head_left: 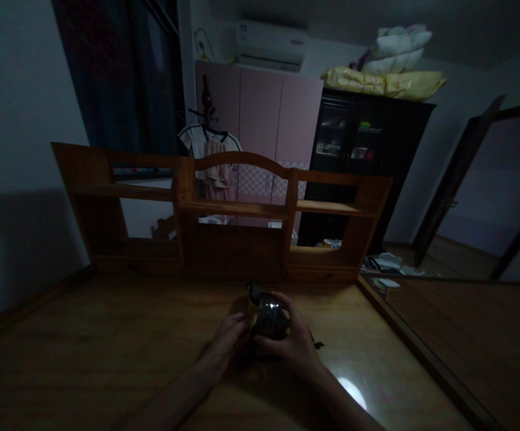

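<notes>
Two bare arms coming in from the bottom, meeting in the middle of the wooden desk [84, 353]. Left hand [229, 338] on the left side of a small dark object [268, 317], fingers curled in against it. Right hand [293, 341] on the right side, wrapped around it, thumb and fingers closed over the top and front. Both hands shut on that one thing, so held tight between them, not lying loose.

Small dark object right there in the grip, just above the desk top, a bit in front of both wrists. Rounded and shiny on top, with a bit of yellow at the sides and a little dark knob sticking up at the back left. Standing more up than flat, as far as the dim light shows. Too dark to tell what it really is. Right hand covering more of it than the left, so nearer and in charge.

A bright spot of light on the desk just to the right of the right arm.

Further back, a low wooden shelf unit [237, 206] standing along the far edge of the desk. Behind that, clothes on a hanger [210, 152], a pink wardrobe [277, 114] and a dark cabinet [367, 137] with bedding [385, 78] piled on top.
</notes>
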Motion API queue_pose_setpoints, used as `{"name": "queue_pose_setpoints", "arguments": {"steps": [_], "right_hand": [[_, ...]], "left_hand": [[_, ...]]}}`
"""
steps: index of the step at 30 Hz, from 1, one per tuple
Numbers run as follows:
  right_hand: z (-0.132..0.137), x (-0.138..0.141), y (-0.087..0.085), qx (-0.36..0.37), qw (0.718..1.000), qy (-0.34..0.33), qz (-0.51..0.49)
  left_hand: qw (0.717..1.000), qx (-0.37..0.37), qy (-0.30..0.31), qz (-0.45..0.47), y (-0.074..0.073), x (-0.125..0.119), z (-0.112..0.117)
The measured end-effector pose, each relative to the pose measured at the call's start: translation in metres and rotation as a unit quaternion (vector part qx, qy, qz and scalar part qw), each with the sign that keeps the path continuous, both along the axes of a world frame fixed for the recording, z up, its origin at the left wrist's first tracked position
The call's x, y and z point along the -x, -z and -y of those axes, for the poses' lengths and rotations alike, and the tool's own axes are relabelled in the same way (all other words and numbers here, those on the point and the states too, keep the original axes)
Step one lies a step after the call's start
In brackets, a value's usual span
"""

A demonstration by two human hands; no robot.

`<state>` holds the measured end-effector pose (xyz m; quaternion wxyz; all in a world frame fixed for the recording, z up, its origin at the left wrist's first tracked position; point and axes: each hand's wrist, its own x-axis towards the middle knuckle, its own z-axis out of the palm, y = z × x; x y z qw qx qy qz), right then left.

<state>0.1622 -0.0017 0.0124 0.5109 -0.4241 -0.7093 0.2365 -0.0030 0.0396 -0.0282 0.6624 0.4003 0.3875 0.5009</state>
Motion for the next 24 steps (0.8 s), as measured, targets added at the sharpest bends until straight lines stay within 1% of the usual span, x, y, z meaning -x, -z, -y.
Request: {"name": "queue_pose_setpoints", "arguments": {"steps": [3,6,11,14,18,20,22,24], "right_hand": [[-0.001,0.001,0.0,0.023,0.999,-0.011,-0.027],[-0.004,0.0,0.001,0.055,0.996,-0.02,-0.062],[-0.007,-0.001,0.004,0.091,0.99,-0.047,-0.1],[-0.008,-0.001,0.006,0.112,0.986,-0.07,-0.103],[-0.008,-0.002,0.009,0.103,0.987,-0.08,-0.089],[-0.007,-0.003,0.01,0.098,0.99,-0.073,-0.067],[-0.005,-0.003,0.009,0.092,0.993,-0.061,-0.039],[-0.002,-0.003,0.006,0.082,0.995,-0.054,-0.017]], "left_hand": [[0.999,-0.01,0.032,0.008,0.005,0.001,-0.004],[0.999,-0.021,0.042,0.009,0.007,0.0,-0.006],[0.999,-0.025,0.044,-0.004,0.001,0.001,-0.003],[0.998,-0.031,0.052,-0.006,-0.001,0.002,-0.001],[0.997,-0.038,0.068,-0.004,0.006,0.003,-0.002],[0.996,-0.055,0.048,-0.05,0.011,0.004,-0.004],[0.991,-0.078,0.008,-0.108,0.014,0.006,-0.006],[0.985,-0.093,-0.026,-0.141,0.014,0.008,-0.007]]}}
